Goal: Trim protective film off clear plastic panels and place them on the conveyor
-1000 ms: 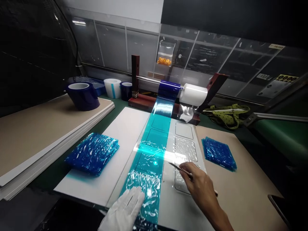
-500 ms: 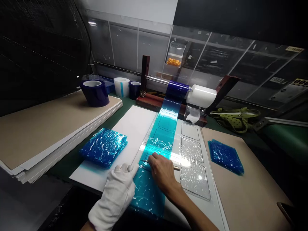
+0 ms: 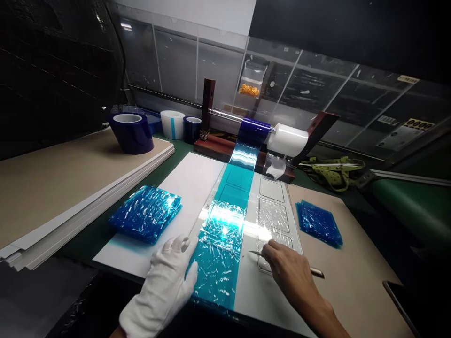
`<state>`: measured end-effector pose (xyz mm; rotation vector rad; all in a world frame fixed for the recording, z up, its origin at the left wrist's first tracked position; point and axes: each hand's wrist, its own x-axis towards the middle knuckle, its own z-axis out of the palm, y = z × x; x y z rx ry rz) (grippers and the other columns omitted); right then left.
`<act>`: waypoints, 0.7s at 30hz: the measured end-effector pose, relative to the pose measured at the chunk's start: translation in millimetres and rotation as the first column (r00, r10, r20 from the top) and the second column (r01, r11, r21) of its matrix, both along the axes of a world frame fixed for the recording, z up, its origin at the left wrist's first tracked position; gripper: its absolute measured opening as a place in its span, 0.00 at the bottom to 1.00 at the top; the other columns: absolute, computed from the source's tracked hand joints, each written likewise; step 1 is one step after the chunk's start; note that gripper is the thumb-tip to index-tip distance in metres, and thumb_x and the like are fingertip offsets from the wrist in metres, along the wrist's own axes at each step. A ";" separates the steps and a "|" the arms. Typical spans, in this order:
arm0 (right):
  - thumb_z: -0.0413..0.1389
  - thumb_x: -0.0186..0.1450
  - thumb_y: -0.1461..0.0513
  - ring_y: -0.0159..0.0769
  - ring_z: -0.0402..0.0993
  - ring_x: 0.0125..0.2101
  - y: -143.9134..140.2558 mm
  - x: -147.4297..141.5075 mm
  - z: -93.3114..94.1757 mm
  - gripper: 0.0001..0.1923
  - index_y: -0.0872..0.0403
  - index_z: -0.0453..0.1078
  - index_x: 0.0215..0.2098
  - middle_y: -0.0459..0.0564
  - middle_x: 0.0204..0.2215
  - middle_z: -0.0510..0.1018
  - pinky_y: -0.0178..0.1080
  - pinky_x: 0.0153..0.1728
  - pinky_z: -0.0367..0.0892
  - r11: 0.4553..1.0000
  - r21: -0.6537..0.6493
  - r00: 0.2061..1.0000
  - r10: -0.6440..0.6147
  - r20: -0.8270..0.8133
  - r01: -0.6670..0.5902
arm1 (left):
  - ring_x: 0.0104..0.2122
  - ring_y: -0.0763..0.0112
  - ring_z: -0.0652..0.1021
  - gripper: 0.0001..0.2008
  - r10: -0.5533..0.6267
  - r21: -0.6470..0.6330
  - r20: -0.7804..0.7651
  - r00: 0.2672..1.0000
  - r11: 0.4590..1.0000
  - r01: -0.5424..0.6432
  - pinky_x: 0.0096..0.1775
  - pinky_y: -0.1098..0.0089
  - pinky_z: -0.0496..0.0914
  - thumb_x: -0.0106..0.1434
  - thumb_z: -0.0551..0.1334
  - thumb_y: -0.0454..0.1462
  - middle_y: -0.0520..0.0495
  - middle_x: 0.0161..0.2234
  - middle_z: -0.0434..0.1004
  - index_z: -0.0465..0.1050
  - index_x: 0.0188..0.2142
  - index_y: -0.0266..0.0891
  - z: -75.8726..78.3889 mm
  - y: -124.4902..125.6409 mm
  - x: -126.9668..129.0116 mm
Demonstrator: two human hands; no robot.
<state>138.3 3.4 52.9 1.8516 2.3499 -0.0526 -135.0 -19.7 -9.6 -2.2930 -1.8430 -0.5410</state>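
Observation:
My left hand (image 3: 165,286), in a white glove, rests flat on the white board beside the left edge of a blue film strip (image 3: 222,239). The strip runs from a blue roll (image 3: 251,130) on a wooden stand down over a clear template (image 3: 273,213). My right hand (image 3: 289,272) is bare and grips a thin knife (image 3: 282,261), its blade tip just right of the strip, over the template's recessed panels.
Stacks of cut blue film pieces lie at left (image 3: 146,219) and right (image 3: 318,222). Spare tape rolls (image 3: 131,131) stand on stacked boards at back left. A white roll (image 3: 291,140) sits on the stand. A green bag (image 3: 333,170) lies behind.
My right hand drew the knife from the strip's left edge across to its right side. My gloved left hand slid slightly down and left off the film.

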 end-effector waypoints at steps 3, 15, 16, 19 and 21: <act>0.46 0.70 0.65 0.41 0.77 0.34 -16.3 5.7 -6.5 0.13 0.49 0.72 0.38 0.47 0.36 0.78 0.37 0.27 0.55 0.993 -0.091 0.992 -0.083 -0.096 0.074 | 0.58 0.45 0.68 0.45 -0.080 -0.122 0.004 0.997 0.989 0.080 0.52 0.48 0.69 0.54 0.60 0.59 0.30 0.59 0.65 0.56 0.64 0.38 7.2 -16.0 14.6; 0.53 0.65 0.49 0.43 0.74 0.40 -46.1 -1.8 1.7 0.17 0.51 0.72 0.42 0.52 0.40 0.78 0.38 0.34 0.66 0.900 -0.431 0.544 -0.396 -0.739 0.069 | 0.63 0.52 0.60 0.53 -0.044 -0.113 -0.011 0.999 0.993 0.042 0.60 0.56 0.62 0.47 0.61 0.34 0.35 0.67 0.50 0.34 0.68 0.36 -34.1 -34.8 40.3; 0.55 0.62 0.47 0.43 0.74 0.39 -46.7 -5.6 -1.1 0.20 0.52 0.71 0.44 0.53 0.41 0.78 0.37 0.32 0.66 0.866 -0.499 0.447 -0.463 -0.766 0.043 | 0.63 0.52 0.61 0.53 -0.024 -0.072 -0.013 1.000 0.997 0.023 0.59 0.55 0.64 0.48 0.61 0.32 0.36 0.67 0.51 0.31 0.68 0.39 -37.8 -34.7 39.9; 0.63 0.53 0.44 0.36 0.72 0.30 -43.1 -30.0 -17.5 0.25 0.55 0.71 0.36 0.50 0.32 0.77 0.33 0.25 0.62 0.777 -0.628 0.202 -0.607 -0.769 -0.054 | 0.63 0.45 0.59 0.52 0.016 0.025 0.022 1.000 1.000 -0.016 0.57 0.48 0.65 0.51 0.61 0.34 0.35 0.67 0.50 0.28 0.68 0.41 -40.5 -37.8 42.3; 0.66 0.49 0.43 0.30 0.66 0.22 -39.9 -48.7 -27.6 0.25 0.55 0.68 0.28 0.44 0.23 0.72 0.32 0.22 0.56 0.755 -0.649 0.082 -0.644 -0.761 -0.092 | 0.65 0.40 0.54 0.54 -0.006 0.024 0.111 0.994 1.000 0.004 0.58 0.43 0.62 0.51 0.64 0.39 0.33 0.67 0.48 0.29 0.68 0.40 -34.1 -43.6 43.2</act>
